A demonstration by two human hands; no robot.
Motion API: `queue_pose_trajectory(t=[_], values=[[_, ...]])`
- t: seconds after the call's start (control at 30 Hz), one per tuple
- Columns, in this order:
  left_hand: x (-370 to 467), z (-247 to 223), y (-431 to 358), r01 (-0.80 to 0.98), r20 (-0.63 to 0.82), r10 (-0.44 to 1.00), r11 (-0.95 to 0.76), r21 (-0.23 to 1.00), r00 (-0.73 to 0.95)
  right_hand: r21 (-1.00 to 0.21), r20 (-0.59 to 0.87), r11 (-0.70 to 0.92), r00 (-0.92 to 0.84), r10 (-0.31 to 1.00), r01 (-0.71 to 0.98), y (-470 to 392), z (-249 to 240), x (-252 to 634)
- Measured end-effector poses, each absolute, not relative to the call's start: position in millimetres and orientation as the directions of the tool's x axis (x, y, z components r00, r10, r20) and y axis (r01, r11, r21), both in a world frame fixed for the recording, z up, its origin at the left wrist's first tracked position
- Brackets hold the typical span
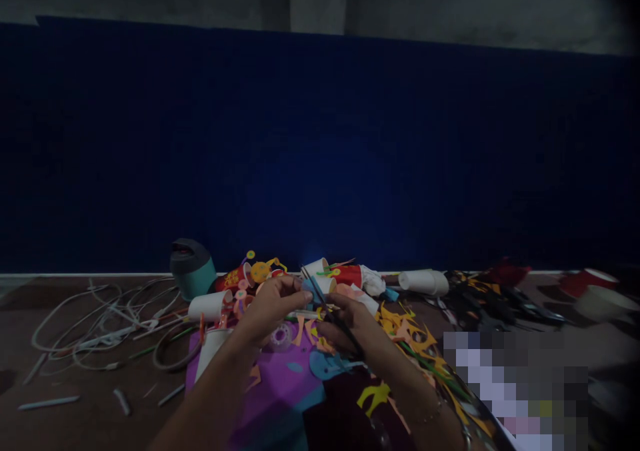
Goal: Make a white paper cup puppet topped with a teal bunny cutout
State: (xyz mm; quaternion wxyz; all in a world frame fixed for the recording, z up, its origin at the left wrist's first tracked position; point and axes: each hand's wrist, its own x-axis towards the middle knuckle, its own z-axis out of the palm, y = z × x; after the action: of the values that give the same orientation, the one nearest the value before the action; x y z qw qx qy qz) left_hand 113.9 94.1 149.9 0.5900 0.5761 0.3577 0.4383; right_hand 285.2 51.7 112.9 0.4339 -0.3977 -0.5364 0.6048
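Observation:
A small piece of blue paper (312, 287) is pinched between the thumb and fingers of my left hand (274, 304). My right hand (350, 324) grips a pair of scissors (320, 292), whose blades point up and away beside the blue paper. Whether the blades touch the paper I cannot tell. Below my hands lie a purple sheet (280, 391), a clear tape roll (281, 336) and a cut blue paper shape (327, 364). Yellow paper scraps (407, 324) are heaped by my right wrist.
Tangled white cables (100, 331) lie at the left, near a teal and dark container (193, 268). White paper cups (423, 282) and red cups (235, 278) stand or lie along the back, before a blue partition (320, 158). Dark items (500, 304) are piled at the right.

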Motion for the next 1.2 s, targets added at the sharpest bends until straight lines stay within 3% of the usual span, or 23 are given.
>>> queue_pose_trajectory(t=[0.67,1.2], values=[[102,149,100,-0.067,0.055,0.895,-0.028,0.997,0.442,-0.993,-0.106,-0.115,-0.293,0.950,-0.016,47,122,285],[95,147,104,-0.002,0.017,0.884,-0.018,1.000,0.468,-0.998,-0.063,-0.063,-0.325,0.944,0.011,45,117,285]])
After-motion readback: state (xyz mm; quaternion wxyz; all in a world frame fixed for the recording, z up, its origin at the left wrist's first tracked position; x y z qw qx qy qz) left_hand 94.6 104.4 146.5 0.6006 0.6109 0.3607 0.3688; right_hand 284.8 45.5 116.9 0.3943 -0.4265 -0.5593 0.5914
